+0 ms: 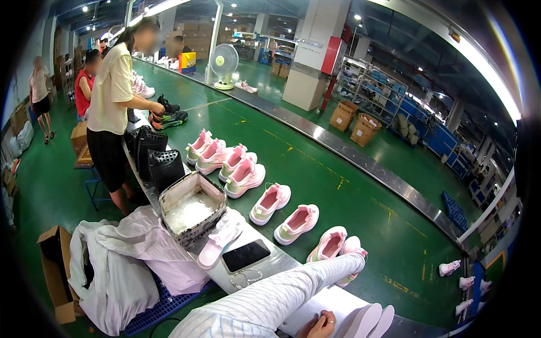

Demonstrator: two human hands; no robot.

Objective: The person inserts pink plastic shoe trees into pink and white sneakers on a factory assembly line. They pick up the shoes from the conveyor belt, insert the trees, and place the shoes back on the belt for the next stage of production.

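Note:
My left arm, in a striped white sleeve (282, 293), reaches across to a pink-and-white sneaker (351, 245) on the green belt (389, 265). The left hand is hidden at the sleeve's end by that shoe, so its grip does not show. My right hand (320, 326), with a ring on one finger, is low in the picture by the metal ledge, its fingers curled closed. What it may hold cannot be made out. Beside it lie pale pink insoles (367, 322). Another sneaker (328, 244) sits close to my left forearm.
More pink sneakers (270, 203) line the belt. On the ledge are a phone (246, 256), a white-and-pink insole (217, 245), a lined basket (191, 208) and black bins (165, 169). Plastic bags (115, 276) stand left. A co-worker (112, 90) handles dark shoes further up.

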